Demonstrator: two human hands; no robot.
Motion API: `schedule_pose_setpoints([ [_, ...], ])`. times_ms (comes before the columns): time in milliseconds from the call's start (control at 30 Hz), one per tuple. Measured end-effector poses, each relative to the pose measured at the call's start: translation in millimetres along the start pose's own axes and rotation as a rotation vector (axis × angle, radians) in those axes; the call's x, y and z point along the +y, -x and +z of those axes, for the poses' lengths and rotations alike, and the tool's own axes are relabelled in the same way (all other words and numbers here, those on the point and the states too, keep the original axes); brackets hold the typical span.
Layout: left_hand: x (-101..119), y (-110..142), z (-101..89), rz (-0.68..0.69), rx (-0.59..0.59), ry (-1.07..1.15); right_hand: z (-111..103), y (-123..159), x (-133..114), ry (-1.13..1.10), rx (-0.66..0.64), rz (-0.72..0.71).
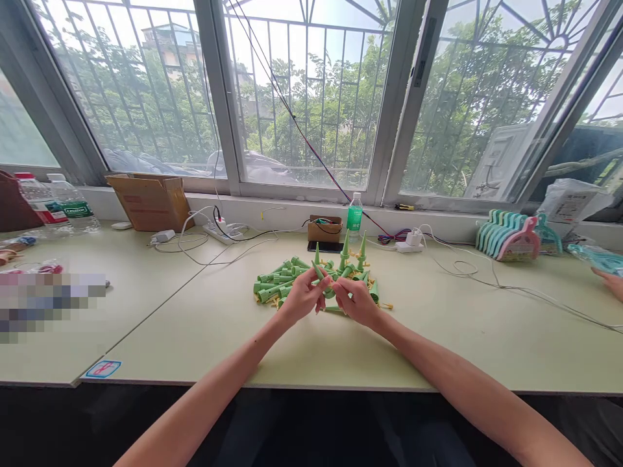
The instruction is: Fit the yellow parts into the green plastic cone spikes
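Note:
My left hand point(302, 297) is closed around a green plastic cone-tipped spike point(317, 270), its point tilted up and to the left. My right hand point(359, 301) meets it at the fingertips in a pinch; what lies between those fingers is too small and hidden to make out. Just behind both hands spreads a pile of green plastic tubes point(272, 292) with small yellow pieces among them. Several green spikes point(345, 251) stand upright at the back of the pile, with yellow bits at their bases. A loose yellow piece point(387, 306) lies at the right edge.
Behind the pile are a small cardboard box point(325, 229), a dark phone point(324, 247) and a green-labelled bottle point(355, 214). White cables and a power strip point(222, 232) lie along the back. Children's hangers point(511, 237) stand right, near another person's hand point(610, 282).

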State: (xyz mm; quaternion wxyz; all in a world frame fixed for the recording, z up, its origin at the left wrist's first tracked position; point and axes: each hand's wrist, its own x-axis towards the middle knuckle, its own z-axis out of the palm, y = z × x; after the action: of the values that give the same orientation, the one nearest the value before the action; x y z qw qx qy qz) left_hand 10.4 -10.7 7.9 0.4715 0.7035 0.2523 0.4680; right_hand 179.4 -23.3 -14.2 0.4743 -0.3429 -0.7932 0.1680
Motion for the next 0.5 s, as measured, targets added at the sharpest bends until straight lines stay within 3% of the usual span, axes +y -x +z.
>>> schedule_pose_setpoints([
  [500,2.3,-0.1,-0.1,-0.086,0.048,-0.017,3.9,-0.2,-3.2,0.105,-0.005,-0.049],
])
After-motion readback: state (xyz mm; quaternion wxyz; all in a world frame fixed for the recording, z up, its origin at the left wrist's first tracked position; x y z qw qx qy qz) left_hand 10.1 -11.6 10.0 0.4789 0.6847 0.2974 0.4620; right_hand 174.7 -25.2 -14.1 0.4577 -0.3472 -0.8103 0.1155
